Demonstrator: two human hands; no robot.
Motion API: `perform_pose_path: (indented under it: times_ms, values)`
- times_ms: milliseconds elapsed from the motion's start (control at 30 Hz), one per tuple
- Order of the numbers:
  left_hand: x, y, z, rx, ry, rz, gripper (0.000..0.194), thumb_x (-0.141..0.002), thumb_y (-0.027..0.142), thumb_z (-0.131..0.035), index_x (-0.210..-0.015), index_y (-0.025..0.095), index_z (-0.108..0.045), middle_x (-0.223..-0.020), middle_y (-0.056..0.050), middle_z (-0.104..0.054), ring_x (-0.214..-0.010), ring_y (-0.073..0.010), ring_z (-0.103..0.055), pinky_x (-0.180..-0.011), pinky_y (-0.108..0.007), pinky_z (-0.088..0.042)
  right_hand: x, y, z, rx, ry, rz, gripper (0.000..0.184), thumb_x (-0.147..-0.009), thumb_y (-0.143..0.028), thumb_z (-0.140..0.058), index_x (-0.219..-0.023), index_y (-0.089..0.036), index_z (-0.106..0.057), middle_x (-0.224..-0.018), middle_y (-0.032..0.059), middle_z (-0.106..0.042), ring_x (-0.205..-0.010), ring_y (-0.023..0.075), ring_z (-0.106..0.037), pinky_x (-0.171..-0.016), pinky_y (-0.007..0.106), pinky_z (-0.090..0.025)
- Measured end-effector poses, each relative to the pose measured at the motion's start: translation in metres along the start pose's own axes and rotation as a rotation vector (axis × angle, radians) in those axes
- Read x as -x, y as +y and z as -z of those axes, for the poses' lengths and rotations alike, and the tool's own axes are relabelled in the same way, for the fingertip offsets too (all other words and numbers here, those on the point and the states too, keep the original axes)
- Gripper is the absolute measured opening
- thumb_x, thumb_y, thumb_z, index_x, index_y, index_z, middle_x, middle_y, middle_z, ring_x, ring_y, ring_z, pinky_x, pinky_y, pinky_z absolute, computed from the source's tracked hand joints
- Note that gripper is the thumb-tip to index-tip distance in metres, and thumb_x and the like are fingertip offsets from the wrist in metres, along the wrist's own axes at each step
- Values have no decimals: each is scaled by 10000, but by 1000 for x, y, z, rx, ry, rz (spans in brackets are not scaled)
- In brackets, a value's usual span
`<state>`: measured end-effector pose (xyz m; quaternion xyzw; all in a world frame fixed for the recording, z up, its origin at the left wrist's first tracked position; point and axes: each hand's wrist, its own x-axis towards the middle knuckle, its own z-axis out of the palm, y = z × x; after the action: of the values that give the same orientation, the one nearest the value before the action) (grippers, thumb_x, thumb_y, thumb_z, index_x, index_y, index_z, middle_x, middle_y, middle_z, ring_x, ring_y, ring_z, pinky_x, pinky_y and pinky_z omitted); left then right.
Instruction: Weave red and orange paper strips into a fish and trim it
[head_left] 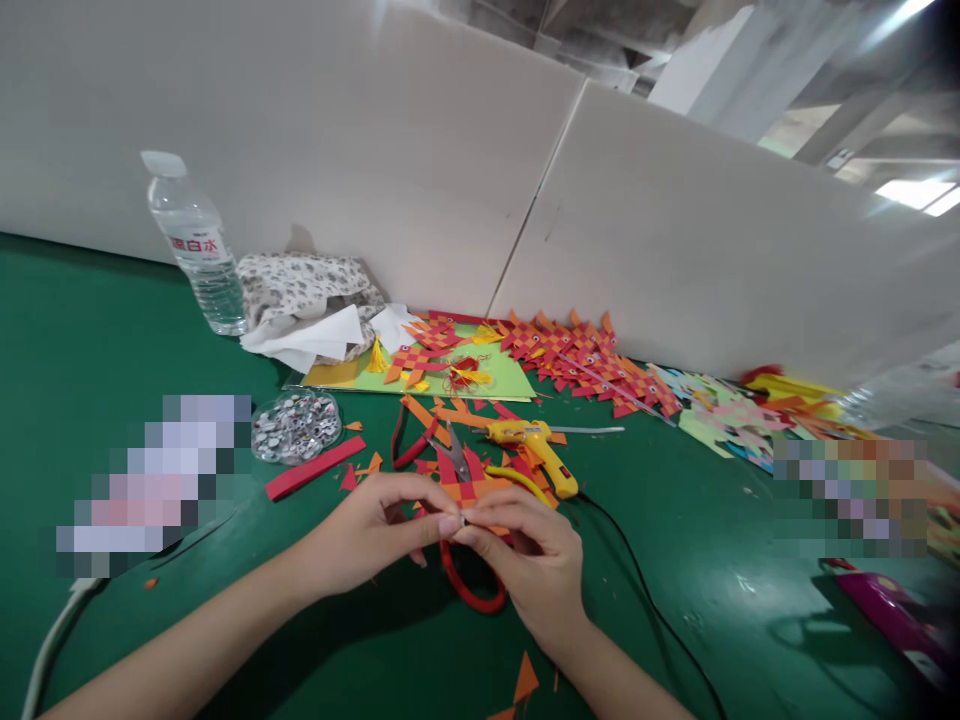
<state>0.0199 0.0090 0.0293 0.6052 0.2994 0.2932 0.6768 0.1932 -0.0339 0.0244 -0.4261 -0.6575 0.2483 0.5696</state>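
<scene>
My left hand and my right hand meet at the fingertips over the green table. Both are closed in a pinch around a tiny pale thing, too small to name. Right behind the fingers is a woven red and orange paper piece; whether a finger touches it is hidden. Red-handled scissors lie under and beyond the hands, blades pointing away. A yellow glue gun rests just past my right hand, among orange and red paper scraps. To the left sits a round clear dish of googly eyes.
A red paper strip lies by the dish. Finished woven paper fish are piled along the grey partition. A water bottle and a patterned pouch stand back left. The glue gun's black cord runs toward the front right.
</scene>
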Motion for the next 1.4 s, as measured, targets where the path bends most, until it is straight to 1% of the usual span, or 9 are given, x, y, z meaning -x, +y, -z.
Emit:
perform_pose_path:
  times_ms: [167, 367, 533, 733, 900, 1067, 1400]
  values:
    - [0, 1, -1, 31, -22, 6, 196, -782, 337, -623, -831, 157, -684, -797, -22, -627, -672, -116, -554, -537, -199, -511, 0, -1, 0, 8, -1, 18, 200, -658, -105, -759, -774, -266, -731, -706, 3, -697, -645, 153, -648, -590, 268, -549]
    - [0, 2, -2, 21, -5, 20, 218, -770, 355, -628, -809, 146, -677, -786, -30, -619, -674, -122, -549, -521, -198, -502, 0, 0, 1, 7, -5, 19, 214, -661, -92, -754, -780, -268, -729, -722, -1, -691, -638, 144, -643, -581, 261, -548]
    - [0, 0, -2, -2, 7, 5, 221, -770, 361, -626, -798, 146, -670, -781, -26, -609, -669, -121, -545, -519, -199, -501, -1, 0, 1, -2, -10, 31, 227, -665, -75, -747, -784, -268, -728, -722, -7, -691, -634, 132, -640, -575, 244, -543]
    - [0, -3, -3, -43, 40, -8, 219, -767, 358, -632, -792, 144, -668, -768, -24, -614, -638, -113, -541, -517, -199, -498, 0, 3, 1, 6, -33, 33, 168, -686, -117, -742, -778, -257, -731, -730, 10, -691, -630, 144, -646, -566, 260, -546]
    - [1, -2, -3, -81, 55, -2, 241, -754, 372, -640, -779, 135, -676, -768, -38, -630, -624, -119, -546, -516, -209, -493, 1, 3, 0, 15, -36, 50, 191, -689, -103, -737, -789, -266, -728, -730, 7, -683, -639, 144, -644, -578, 265, -544]
    - [2, -2, -3, -165, 89, -43, 260, -760, 378, -632, -778, 124, -686, -760, -54, -646, -587, -114, -539, -511, -214, -479, 2, 2, -1, 12, -31, 73, 199, -691, -102, -731, -796, -272, -732, -725, 8, -682, -639, 146, -646, -576, 265, -544]
    - [0, -3, -2, 17, 49, 26, 229, -718, 370, -683, -783, 153, -718, -766, -43, -673, -633, -119, -566, -514, -198, -494, 1, 0, 0, -41, -13, 3, 190, -671, -117, -754, -771, -278, -736, -721, 2, -682, -636, 138, -639, -578, 258, -538]
